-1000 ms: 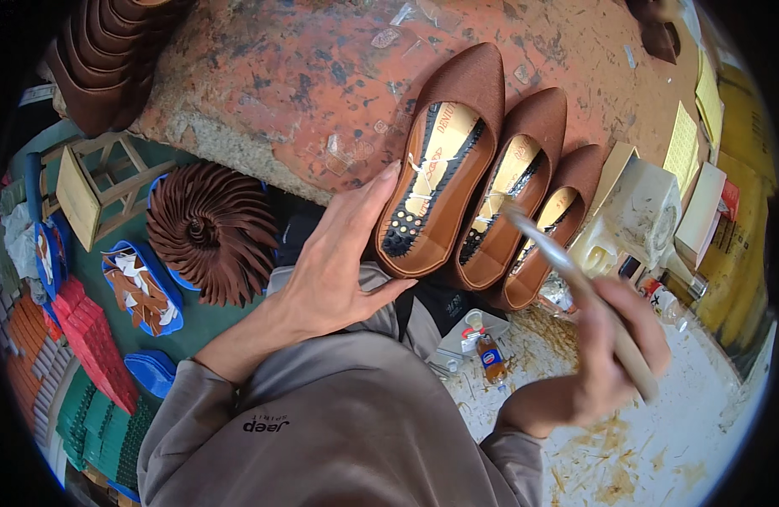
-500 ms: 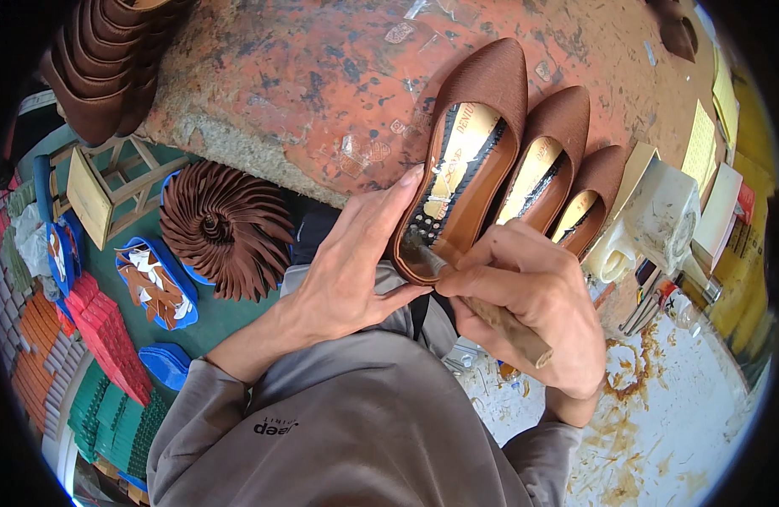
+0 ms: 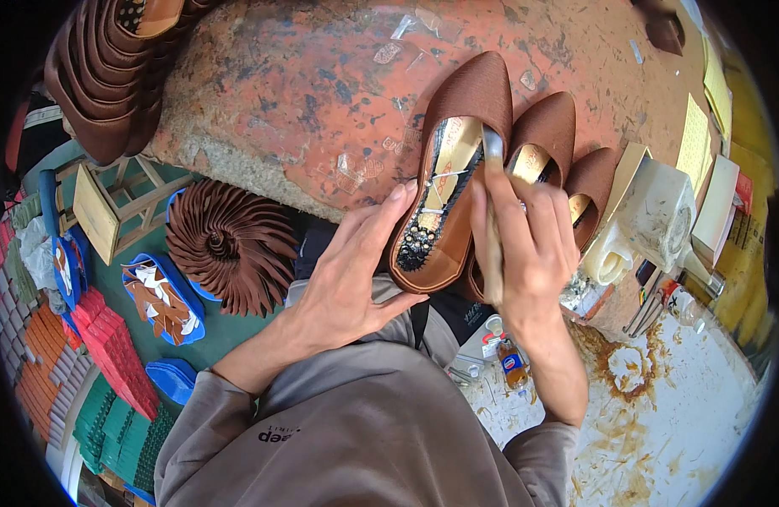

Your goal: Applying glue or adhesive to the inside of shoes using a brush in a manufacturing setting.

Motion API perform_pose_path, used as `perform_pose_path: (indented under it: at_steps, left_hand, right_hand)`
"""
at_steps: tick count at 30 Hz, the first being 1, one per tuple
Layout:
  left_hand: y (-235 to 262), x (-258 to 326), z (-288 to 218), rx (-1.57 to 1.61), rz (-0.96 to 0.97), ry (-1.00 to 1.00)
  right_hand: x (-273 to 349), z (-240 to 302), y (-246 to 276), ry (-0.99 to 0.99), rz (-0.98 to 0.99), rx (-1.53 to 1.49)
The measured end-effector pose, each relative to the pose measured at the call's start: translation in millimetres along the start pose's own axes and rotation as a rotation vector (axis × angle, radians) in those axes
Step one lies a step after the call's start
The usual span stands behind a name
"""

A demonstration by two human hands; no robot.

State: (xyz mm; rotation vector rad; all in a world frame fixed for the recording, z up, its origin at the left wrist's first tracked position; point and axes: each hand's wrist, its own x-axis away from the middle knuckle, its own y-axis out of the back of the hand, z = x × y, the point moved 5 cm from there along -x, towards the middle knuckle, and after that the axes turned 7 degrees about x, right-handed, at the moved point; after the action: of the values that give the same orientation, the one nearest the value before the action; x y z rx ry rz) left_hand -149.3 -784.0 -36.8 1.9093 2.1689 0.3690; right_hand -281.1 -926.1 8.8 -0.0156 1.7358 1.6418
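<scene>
Left hand (image 3: 343, 283), thumb and fingers spread apart, touches the heel end of the nearest brown shoe (image 3: 451, 160), which lies up and right of it, long axis running away toe-first; right hand (image 3: 537, 241), clamped on a pale-handled brush (image 3: 493, 266), is nearer the shoe's right rim, brush tip there. Coiled brown pieces (image 3: 199, 228) stand left of the left grip, worn red worktable (image 3: 280, 93) spreads beyond, two more shoes (image 3: 546, 122) sit beside the right.
</scene>
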Motion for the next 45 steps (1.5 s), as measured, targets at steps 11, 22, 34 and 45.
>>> perform_pose_path:
  at_steps: [11, 22, 34, 45]
  left_hand:
    - [-14, 14, -28, -0.317, -0.238, -0.143]
    - [-103, -31, -46, -0.589, 0.014, -0.749]
    - [35, -316, -133, -0.721, -0.548, -0.992]
    - [155, -243, 12, -1.016, -0.503, -0.36]
  right_hand:
    - [-13, -11, 16, -0.198, 0.185, -0.254]
    - [63, -105, 163, -0.879, -0.486, -0.192]
    - [95, -127, 189, -0.931, -0.648, -0.131]
    - [113, -124, 184, -0.96, -0.654, -0.099]
